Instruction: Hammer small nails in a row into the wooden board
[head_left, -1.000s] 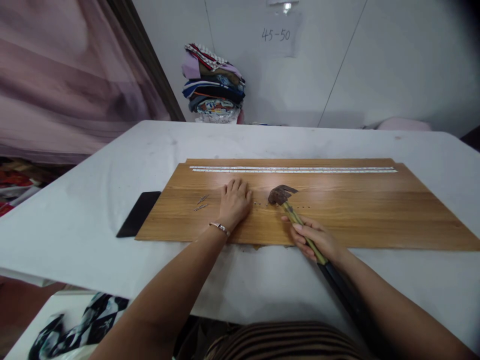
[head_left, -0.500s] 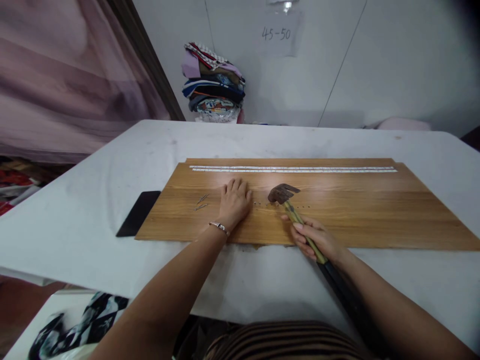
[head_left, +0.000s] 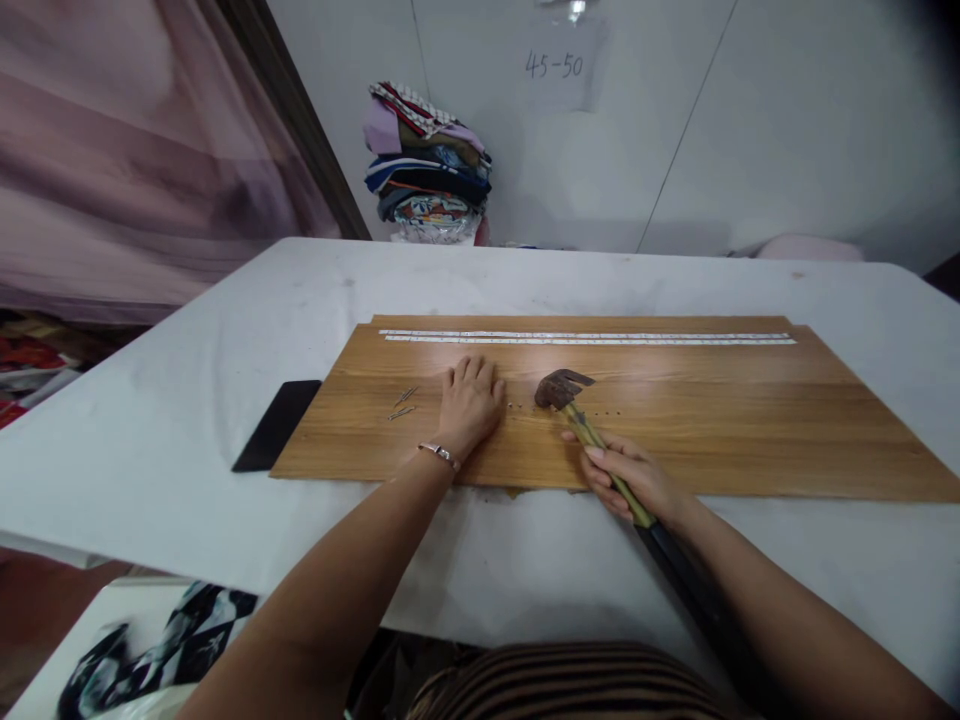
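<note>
My right hand (head_left: 626, 475) is wrapped round the handle of a claw hammer (head_left: 589, 430), whose rusty head is low over the wooden board (head_left: 750, 430) with the claw pointing right. Whether the head touches the board I cannot tell. My left hand (head_left: 472, 405) lies flat, palm down, on the board to the left of the hammer head, its fingers stretched forward. Several loose nails (head_left: 403, 403) lie on the board left of that hand. A row of small nail heads or holes (head_left: 607, 412) runs across the board near the hammer head.
Two white measuring strips (head_left: 585, 339) lie along the board's far side. A black flat pad (head_left: 277, 425) sits at its left end on the white table (head_left: 225, 320). Folded clothes (head_left: 427, 165) are stacked behind, by the wall. A patterned cloth (head_left: 172, 640) lies at lower left.
The hammer head has tilted and shifted very slightly to the left. My left hand stays in place on the board.
</note>
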